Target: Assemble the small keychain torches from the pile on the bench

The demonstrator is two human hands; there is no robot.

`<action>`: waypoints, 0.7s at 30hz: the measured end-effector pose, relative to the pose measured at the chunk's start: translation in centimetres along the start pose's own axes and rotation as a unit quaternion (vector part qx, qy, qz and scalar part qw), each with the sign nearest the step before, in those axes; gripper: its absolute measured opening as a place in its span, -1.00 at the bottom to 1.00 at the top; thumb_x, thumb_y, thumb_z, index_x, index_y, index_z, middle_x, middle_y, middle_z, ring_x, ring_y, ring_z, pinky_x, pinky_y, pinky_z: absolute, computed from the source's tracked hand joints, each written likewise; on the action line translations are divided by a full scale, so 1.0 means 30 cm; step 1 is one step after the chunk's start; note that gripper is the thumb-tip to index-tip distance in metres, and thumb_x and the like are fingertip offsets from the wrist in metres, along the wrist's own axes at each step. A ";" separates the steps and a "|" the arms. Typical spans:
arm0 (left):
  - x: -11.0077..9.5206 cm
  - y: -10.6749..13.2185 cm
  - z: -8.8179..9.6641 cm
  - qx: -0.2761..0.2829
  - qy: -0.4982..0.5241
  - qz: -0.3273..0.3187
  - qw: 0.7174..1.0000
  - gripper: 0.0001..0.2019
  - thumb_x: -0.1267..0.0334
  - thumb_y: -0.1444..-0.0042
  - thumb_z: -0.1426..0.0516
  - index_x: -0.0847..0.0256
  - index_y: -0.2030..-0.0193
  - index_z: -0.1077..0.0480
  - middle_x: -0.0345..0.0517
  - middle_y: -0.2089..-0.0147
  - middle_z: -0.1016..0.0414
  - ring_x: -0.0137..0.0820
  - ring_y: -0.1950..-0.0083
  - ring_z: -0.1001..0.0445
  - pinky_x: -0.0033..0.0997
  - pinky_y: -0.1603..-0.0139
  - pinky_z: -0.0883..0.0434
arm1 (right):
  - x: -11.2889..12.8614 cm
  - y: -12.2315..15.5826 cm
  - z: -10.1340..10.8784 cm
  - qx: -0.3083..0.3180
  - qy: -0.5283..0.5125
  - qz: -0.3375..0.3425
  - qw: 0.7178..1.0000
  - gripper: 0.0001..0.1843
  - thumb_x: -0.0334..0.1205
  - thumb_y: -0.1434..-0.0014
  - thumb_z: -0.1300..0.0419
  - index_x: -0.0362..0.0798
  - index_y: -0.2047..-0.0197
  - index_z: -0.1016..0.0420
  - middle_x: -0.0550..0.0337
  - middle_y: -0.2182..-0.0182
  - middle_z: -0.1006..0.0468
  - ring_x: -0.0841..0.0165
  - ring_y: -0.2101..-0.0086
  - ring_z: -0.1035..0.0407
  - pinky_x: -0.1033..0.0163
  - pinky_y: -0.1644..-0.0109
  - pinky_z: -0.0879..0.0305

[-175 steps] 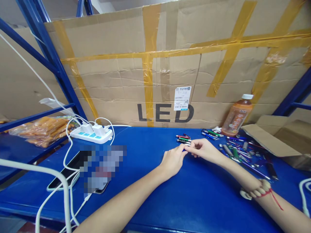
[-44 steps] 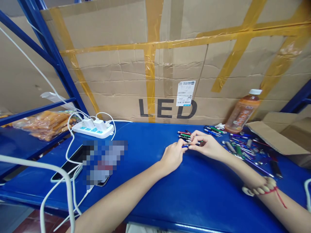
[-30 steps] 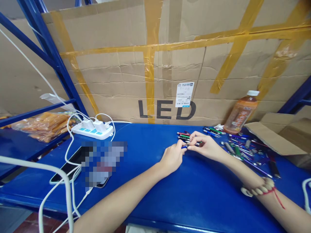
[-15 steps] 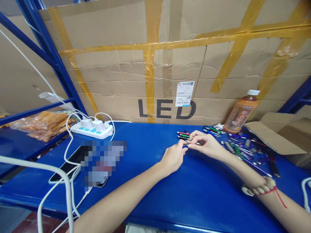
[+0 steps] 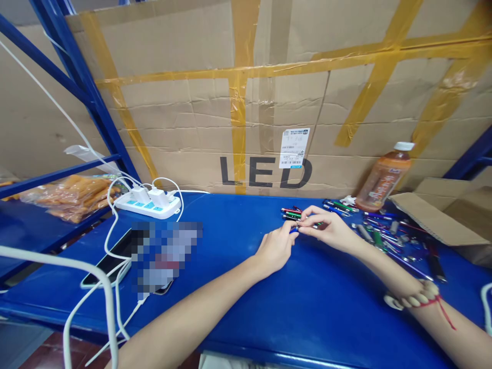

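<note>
My left hand (image 5: 274, 248) is closed around a small blue piece (image 5: 294, 230), shiny like metal, of which only a bit shows between the fingers. My right hand (image 5: 326, 229) meets it from the right, thumb and fingertips pinched at the end of that piece. Whatever else sits in this pinch is too small to make out. Just behind the fingers lie several slim pen-like tubes (image 5: 291, 211) in red, green and black, partly hidden by my right hand. A beaded bracelet with a red string (image 5: 417, 297) circles my right wrist.
Loose coloured tubes and metal parts (image 5: 388, 236) are spread at the right. Behind them stand an orange drink bottle (image 5: 384, 179) and an open carton (image 5: 438, 218). At left are a power strip (image 5: 148, 205), white cables and two phones (image 5: 115, 259). A large cardboard box (image 5: 184, 128) closes the back.
The view has shifted slightly, so everything sits a little further right. Both hands stay together at the blue piece, with hardly any change in the fingers.
</note>
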State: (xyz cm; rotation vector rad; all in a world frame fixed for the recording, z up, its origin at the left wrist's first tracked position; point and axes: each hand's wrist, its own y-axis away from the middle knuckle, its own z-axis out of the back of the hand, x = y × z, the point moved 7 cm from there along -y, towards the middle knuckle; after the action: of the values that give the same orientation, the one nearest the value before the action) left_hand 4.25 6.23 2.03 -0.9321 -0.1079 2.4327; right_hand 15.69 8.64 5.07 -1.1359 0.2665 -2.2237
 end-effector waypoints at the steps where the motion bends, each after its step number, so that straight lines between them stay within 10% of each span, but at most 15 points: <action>1: 0.001 -0.001 -0.001 0.000 0.002 0.001 1.000 -0.71 0.27 -0.24 0.17 0.14 -0.07 -0.14 -0.19 0.30 -0.46 -0.37 0.28 -0.46 -0.38 0.22 -0.36 | 0.002 0.000 0.000 -0.001 0.002 0.001 1.000 -0.69 0.03 -0.01 -0.20 -0.05 0.50 -0.55 0.12 0.37 -0.35 0.38 0.39 -0.30 0.26 0.36 -0.31; 21: 0.001 -0.004 0.009 -0.017 0.016 -0.001 1.000 -0.75 0.28 -0.25 0.20 0.10 0.01 -0.18 -0.24 0.31 -0.43 -0.46 0.32 -0.39 -0.48 0.26 -0.31 | 0.034 -0.002 0.005 -0.005 -0.001 0.006 1.000 -0.71 0.01 -0.04 -0.17 -0.02 0.38 -0.57 0.11 0.33 -0.36 0.44 0.44 -0.30 0.38 0.56 -0.23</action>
State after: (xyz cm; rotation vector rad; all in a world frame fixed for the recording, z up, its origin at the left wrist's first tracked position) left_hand 4.11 6.37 2.25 -0.9852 -0.1382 2.4188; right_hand 15.34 8.10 5.87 -1.1387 0.2823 -2.2136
